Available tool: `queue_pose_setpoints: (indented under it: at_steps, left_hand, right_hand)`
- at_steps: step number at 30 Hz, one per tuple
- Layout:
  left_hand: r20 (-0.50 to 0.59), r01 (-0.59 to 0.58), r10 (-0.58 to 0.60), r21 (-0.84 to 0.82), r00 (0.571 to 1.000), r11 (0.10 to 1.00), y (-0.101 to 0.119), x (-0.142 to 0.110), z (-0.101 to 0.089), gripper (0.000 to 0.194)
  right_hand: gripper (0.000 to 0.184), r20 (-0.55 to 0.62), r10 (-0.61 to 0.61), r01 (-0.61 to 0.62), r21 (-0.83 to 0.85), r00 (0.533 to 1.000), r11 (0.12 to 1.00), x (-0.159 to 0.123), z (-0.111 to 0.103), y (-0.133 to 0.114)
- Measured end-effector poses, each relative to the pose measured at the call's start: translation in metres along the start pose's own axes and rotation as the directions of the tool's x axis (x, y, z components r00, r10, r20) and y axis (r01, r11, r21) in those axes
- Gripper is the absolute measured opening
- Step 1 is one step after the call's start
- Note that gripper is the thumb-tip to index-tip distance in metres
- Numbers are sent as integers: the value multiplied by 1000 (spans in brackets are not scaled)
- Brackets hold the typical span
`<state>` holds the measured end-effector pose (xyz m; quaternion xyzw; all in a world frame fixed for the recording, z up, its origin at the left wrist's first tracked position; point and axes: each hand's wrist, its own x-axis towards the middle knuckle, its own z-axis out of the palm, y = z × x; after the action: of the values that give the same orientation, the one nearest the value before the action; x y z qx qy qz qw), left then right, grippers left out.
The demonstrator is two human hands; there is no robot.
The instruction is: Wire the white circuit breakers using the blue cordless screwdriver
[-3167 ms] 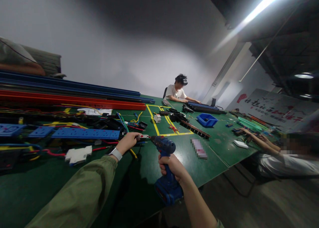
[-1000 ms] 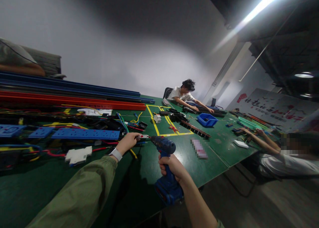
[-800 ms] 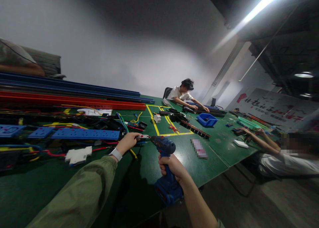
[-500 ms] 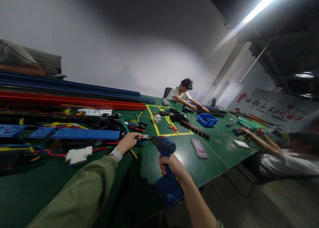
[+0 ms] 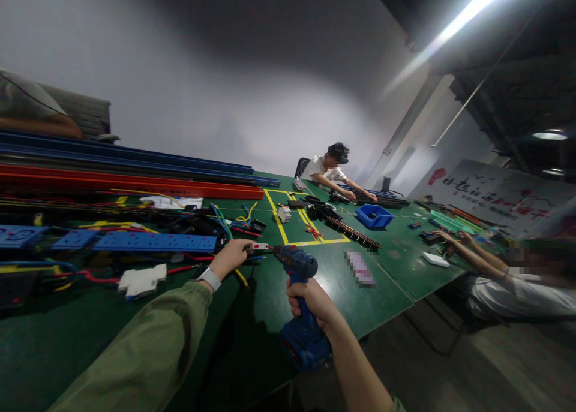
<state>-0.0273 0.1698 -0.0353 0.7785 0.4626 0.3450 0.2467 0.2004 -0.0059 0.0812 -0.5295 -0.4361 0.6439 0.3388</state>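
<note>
My right hand (image 5: 312, 301) is wrapped around the handle of a blue cordless drill (image 5: 297, 261), whose battery points down toward the table's near edge. The drill's tip faces left, up against or very near a small white part with a red patch (image 5: 259, 246). That part is pinched in the fingers of my left hand (image 5: 230, 258); whether the bit touches it I cannot tell. Below and left of my left hand lies a white circuit breaker (image 5: 143, 280). Yellow and blue wires (image 5: 242, 277) lie on the green table by my left fingers.
Blue power strips (image 5: 155, 241), loose wires and long red rails (image 5: 135, 183) cover the left side. A white breaker (image 5: 284, 214) stands within yellow tape. A blue bin (image 5: 374, 216) and a pixelated flat object (image 5: 359, 269) lie to the right. Several people sit around the table.
Both my hands, the drill and the small part stay almost still. At the right, the co-worker's hands shift slightly.
</note>
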Motion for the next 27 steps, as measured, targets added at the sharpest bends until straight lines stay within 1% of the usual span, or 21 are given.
queue_pose_setpoints:
  at_steps: [6, 13, 17, 22, 27]
  left_hand:
    - [7, 4, -4, -5, 1000, 1000, -1, 0, 0, 34]
    - [8, 4, -4, -14, 1000, 1000, -3, 1, 0, 34]
    - [5, 3, -3, -16, 1000, 1000, -3, 1, 0, 34]
    - [5, 12, -12, -16, 1000, 1000, -2, 1, 0, 35]
    - [13, 9, -9, 4, 1000, 1000, -2, 1, 1, 35]
  right_hand:
    - [21, -4, 2, -2, 8, 1000, 1000, 0, 0, -1]
    - [17, 42, 0, 0, -19, 999, 1000, 2, -3, 2]
    - [16, 33, -7, 8, -22, 999, 1000, 2, -4, 2]
    - [19, 21, -16, 16, 15, 1000, 1000, 3, -3, 3]
    - [17, 13, -5, 5, 8, 1000, 1000, 3, -3, 4]
